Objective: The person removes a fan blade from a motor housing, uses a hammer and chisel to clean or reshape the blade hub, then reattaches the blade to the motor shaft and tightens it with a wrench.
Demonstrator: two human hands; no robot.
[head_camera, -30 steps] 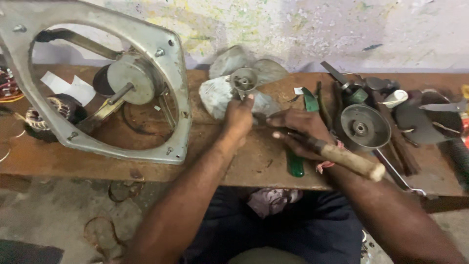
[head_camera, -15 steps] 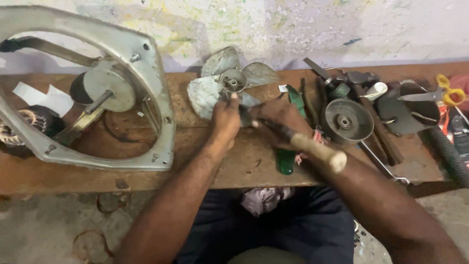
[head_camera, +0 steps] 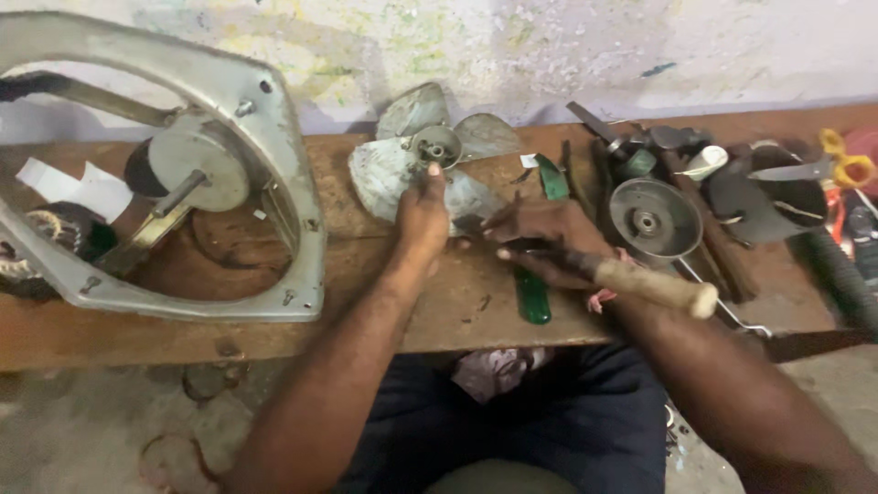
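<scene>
A grey metal fan blade [head_camera: 384,174] with several vanes and a round hub [head_camera: 435,146] lies on the wooden bench [head_camera: 274,320]. My left hand [head_camera: 421,215] rests on one vane, thumb reaching up to the hub. My right hand [head_camera: 544,240] grips a tool with a pale wooden handle [head_camera: 654,285]; its dark shaft points left toward the blade, the tip hidden under my fingers. A green-handled tool [head_camera: 532,295] lies under my right hand.
A large grey fan frame with its motor and shaft [head_camera: 197,174] fills the bench's left side. A round metal pulley-like disc [head_camera: 654,220], a dark pan, yellow-handled scissors [head_camera: 837,166] and several hand tools crowd the right. A pale wall runs behind.
The view shifted, sliding everything rightward in frame. Both hands stay on the fan blade and the wooden-handled tool, which now lies flatter and closer to the blade.
</scene>
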